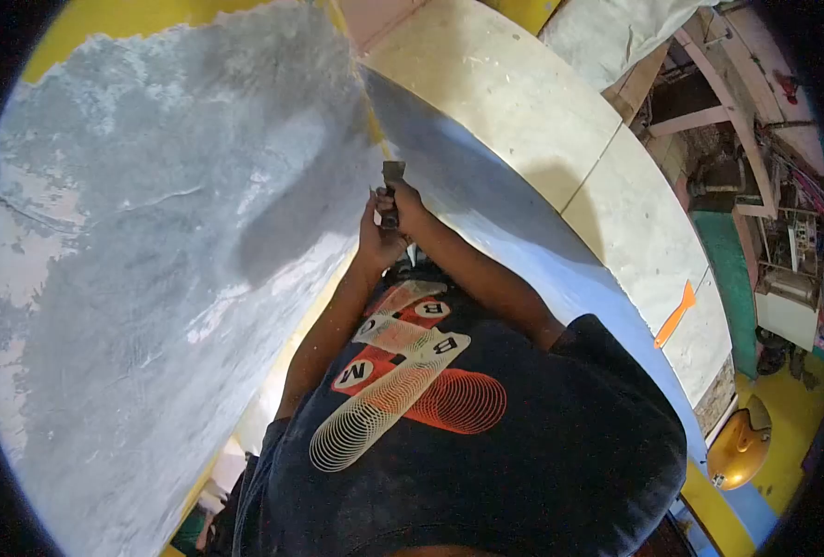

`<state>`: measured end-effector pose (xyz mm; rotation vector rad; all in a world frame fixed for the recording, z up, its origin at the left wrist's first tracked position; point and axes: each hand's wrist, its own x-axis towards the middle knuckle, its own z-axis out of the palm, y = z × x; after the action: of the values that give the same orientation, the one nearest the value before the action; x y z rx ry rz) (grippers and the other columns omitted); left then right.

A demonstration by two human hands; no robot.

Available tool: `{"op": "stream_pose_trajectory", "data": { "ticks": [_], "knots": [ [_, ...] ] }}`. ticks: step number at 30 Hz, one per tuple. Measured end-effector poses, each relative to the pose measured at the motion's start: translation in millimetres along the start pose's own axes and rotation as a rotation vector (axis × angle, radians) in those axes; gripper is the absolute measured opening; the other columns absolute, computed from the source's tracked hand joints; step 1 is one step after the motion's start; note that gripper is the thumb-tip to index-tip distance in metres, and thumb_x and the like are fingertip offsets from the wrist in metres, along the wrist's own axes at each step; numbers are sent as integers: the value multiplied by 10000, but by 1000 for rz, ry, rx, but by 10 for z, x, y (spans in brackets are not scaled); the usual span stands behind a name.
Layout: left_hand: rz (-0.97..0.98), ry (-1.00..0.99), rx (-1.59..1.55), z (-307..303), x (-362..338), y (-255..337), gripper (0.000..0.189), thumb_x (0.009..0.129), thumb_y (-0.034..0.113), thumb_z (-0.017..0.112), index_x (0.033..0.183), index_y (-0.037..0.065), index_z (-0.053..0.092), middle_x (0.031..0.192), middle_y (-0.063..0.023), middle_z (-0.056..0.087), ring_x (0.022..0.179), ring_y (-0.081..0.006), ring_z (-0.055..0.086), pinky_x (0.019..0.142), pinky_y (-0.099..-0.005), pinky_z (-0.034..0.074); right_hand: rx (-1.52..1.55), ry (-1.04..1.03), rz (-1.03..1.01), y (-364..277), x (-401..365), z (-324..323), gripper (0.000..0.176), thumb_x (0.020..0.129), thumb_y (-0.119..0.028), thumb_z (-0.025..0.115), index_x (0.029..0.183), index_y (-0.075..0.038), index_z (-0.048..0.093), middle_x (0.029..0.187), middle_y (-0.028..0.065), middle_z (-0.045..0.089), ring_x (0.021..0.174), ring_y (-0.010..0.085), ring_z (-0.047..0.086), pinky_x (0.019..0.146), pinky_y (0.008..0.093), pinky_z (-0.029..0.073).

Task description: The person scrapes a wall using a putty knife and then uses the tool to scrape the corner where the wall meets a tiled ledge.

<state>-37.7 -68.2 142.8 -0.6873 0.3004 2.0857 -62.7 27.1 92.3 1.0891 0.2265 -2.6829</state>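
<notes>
A dark scraper (392,173) with a flat blade points away from me, its tip at a narrow yellow strip (375,125) in the corner between two grey-blue surfaces. My right hand (410,210) is wrapped round its handle. Just below and beside it, my left hand (380,243) also closes on the handle, with some of its fingers hidden. To the left spreads a patchy grey wall (161,186), worn to pale areas in places. The shadow of my arms falls across it.
A cream tiled ledge (523,102) curves along the right, with an orange putty knife (676,316) lying on it. Beyond stand cluttered shelves (741,121). A gold helmet (739,450) rests at the lower right.
</notes>
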Motion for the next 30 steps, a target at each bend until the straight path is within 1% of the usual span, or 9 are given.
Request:
{"op": "stream_pose_trajectory", "data": {
  "ticks": [3,5,8,12,14,17,24,28,30],
  "knots": [
    [6,-76,-14,119,-66,-86,324,876,457,506,943,151,590,1005,-36,602,968,-226,548,884,-428,419,167,-38,82,-3,-48,-103,150,900,-191,454,793,-86,433,633,44,440,475,131,396,424,264,376],
    [7,-140,35,60,70,-83,321,878,432,515,952,130,594,993,-47,603,940,-229,559,862,-414,436,-78,121,-64,-57,-415,163,197,894,-226,465,728,-121,454,595,23,427,472,131,396,436,276,382],
    [-33,-50,148,96,247,-115,301,862,386,552,995,120,597,985,-63,612,913,-224,572,840,-416,452,-156,154,-109,-155,-263,45,205,862,-259,553,735,-113,486,601,28,458,444,164,441,422,309,409],
    [-96,-31,125,353,282,-244,302,859,374,547,1014,119,590,994,-66,612,921,-235,571,845,-418,451,-348,120,-2,-363,-359,25,203,848,-254,567,722,-115,489,599,25,448,489,160,466,443,315,413],
    [-65,193,230,518,283,-328,307,858,363,538,1021,107,589,1003,-76,610,931,-249,566,848,-418,450,-322,119,-18,-418,-414,22,204,849,-253,565,720,-115,488,598,25,446,491,159,465,442,313,412],
    [-144,136,191,360,496,-302,319,855,364,541,1020,96,587,1015,-85,604,942,-260,558,851,-422,449,-174,123,-99,-448,-422,11,205,850,-251,560,718,-113,486,597,24,443,494,159,463,442,310,409],
    [-118,87,238,588,273,-155,295,843,312,555,1021,78,561,1027,-89,580,963,-245,541,855,-416,445,236,4,-164,-374,-159,134,208,853,-247,550,711,-110,483,595,23,436,503,158,458,441,304,404],
    [-48,125,314,682,13,26,347,817,330,586,1055,81,549,1070,-92,559,1002,-251,524,873,-413,435,183,27,-111,-109,-48,306,209,864,-241,523,716,-101,478,587,19,416,496,153,438,437,290,391],
    [-28,182,337,806,-153,134,324,783,335,618,1034,136,570,1068,-50,568,994,-220,524,892,-421,408,108,40,-84,-48,4,453,211,876,-236,499,722,-93,473,581,16,398,487,148,420,433,278,380]
  ]
}}
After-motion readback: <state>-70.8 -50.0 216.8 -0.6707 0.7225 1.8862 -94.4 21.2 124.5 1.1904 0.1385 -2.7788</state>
